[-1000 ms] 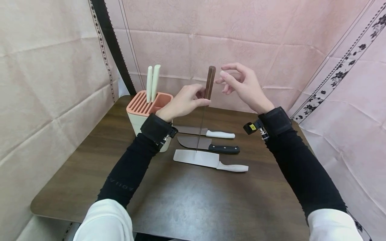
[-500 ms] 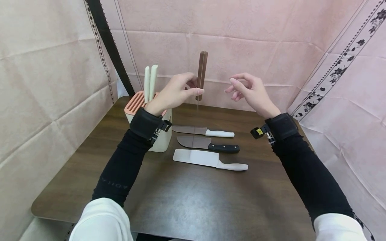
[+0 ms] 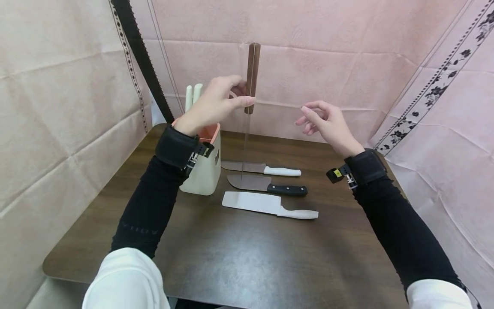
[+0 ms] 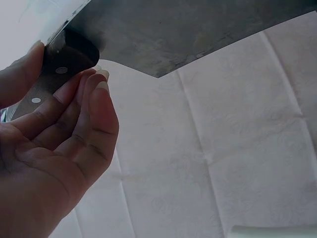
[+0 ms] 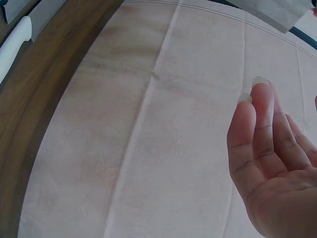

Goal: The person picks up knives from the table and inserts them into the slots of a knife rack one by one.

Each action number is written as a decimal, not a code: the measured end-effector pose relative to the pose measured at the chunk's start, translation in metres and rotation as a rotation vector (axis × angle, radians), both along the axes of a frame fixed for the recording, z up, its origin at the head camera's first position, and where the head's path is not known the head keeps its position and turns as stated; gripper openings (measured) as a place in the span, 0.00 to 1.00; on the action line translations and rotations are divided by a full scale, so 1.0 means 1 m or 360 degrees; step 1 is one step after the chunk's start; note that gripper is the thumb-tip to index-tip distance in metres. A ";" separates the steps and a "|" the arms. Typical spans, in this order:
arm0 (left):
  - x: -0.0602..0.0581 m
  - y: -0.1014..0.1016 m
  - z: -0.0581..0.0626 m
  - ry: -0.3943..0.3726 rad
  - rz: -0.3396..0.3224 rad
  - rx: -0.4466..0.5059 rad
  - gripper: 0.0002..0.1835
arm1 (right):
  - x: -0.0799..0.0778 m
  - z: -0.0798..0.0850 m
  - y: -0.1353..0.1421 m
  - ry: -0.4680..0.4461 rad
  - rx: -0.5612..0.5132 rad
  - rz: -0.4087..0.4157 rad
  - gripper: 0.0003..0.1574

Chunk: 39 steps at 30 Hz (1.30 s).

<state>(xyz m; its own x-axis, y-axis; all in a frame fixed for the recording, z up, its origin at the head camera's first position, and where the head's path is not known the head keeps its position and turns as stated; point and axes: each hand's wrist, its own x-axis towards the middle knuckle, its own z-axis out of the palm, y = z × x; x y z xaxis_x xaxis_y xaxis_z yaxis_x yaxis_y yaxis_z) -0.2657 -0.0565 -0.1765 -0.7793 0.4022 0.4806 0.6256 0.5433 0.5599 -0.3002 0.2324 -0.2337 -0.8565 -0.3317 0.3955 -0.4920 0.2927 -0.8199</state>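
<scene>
My left hand [image 3: 220, 101] pinches the brown riveted handle of a cleaver [image 3: 252, 73] between thumb and fingers. The handle points up and the thin blade hangs edge-on below it. In the left wrist view the cleaver's broad grey blade [image 4: 173, 37] spans the top. Beside that hand is a cream knife block [image 3: 202, 174] with an orange slotted top, partly hidden by the wrist. Two pale green knife handles [image 3: 188, 98] stick up from it. My right hand [image 3: 326, 124] hovers at the right with loosely bent fingers, holding nothing.
Lying on the brown table [image 3: 247, 253] are a white-handled knife [image 3: 281, 171], a black-handled knife [image 3: 287, 190] and a white-handled cleaver [image 3: 252, 202], handles to the right. Pale patterned cloth [image 3: 328, 38] hangs behind and at both sides.
My left hand has lifted the brown-handled cleaver and carried it left, over toward the knife block. The right hand has drawn away to the right and slightly down.
</scene>
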 end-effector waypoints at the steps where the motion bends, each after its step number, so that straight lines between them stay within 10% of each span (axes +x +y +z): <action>1: 0.000 0.000 0.002 0.0001 0.0002 0.0008 0.14 | 0.000 -0.001 0.001 0.0000 -0.0001 -0.0001 0.24; 39: 0.006 -0.040 0.048 0.0015 0.0144 0.0195 0.18 | -0.003 -0.018 0.015 -0.0048 0.0033 0.0028 0.21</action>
